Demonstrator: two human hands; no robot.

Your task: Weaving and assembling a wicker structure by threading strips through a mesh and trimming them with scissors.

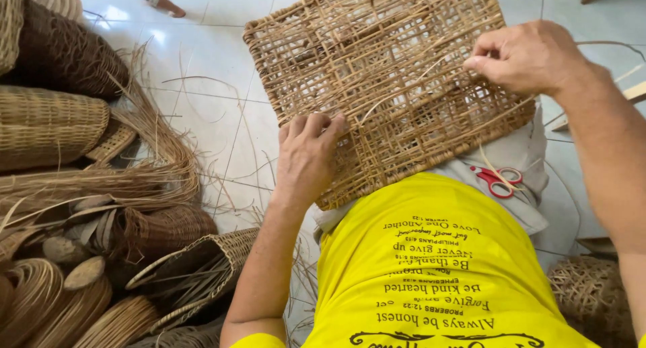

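Head view, looking down over a lap: woven rattan panel (pixel 390 86) resting on the knees, tilted away, near edge just above a yellow shirt (pixel 431 267). Left hand (pixel 306 156) pressed flat on the panel's lower left part, fingers curled onto the weave, holding nothing loose, only pinning the mat. Right hand (pixel 528 55) at the panel's right edge, thumb and forefinger pinched tight on a thin cane strand (pixel 404 92) running in a pale arc across the weave toward the left hand. Red-handled scissors (pixel 496 180) lying on grey cloth on the lap, just beside the panel's lower right corner, blades partly under loose strips. To the left on the tiled floor (pixel 215 65), finished baskets (pixel 47 123) and bundles of loose cane (pixel 121 180), well apart from the hands.

Likely trouble, judged from this: too hard a pull by the right hand, and a dry strand snapping or kinking at a crossing. Too little pressure from the left hand, and the panel sliding off the knees or the open weave skewing out of square. Slack left in the arc, and a loose, uneven row. Scissors so near the panel's edge, easily knocked to the floor or snagged by the trailing strand
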